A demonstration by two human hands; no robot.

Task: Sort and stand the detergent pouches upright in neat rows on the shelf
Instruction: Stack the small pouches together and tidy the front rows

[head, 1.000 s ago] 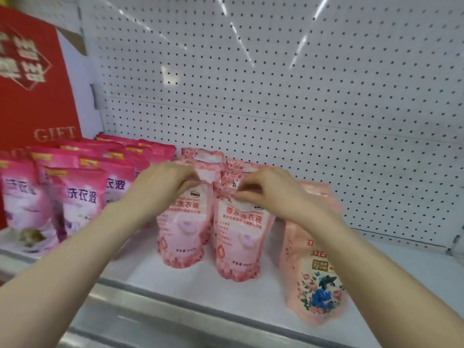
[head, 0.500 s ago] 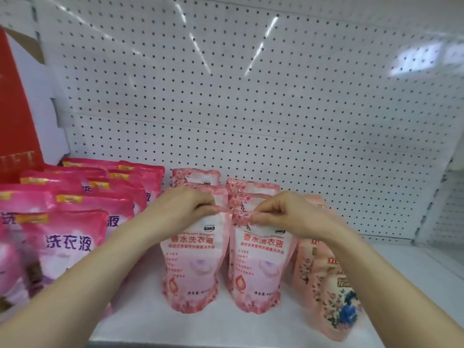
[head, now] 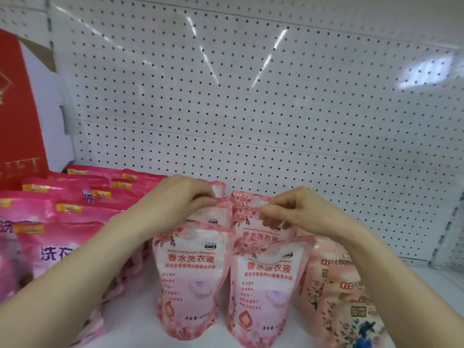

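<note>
You are facing two files of pale pink floral pouches standing upright on the white shelf (head: 135, 327). The left front pouch (head: 188, 280) and right front pouch (head: 266, 295) are standing side by side, almost touching, labels facing you. Directly behind them, the left rear pouch (head: 213, 217) and right rear pouch (head: 258, 236) are being pinched at their top edges by your left hand (head: 175, 199) and right hand (head: 296, 212). Magenta pouches (head: 62, 247) are standing in rows at the left. Peach pouches (head: 326, 280) are standing just right of the pale ones.
</note>
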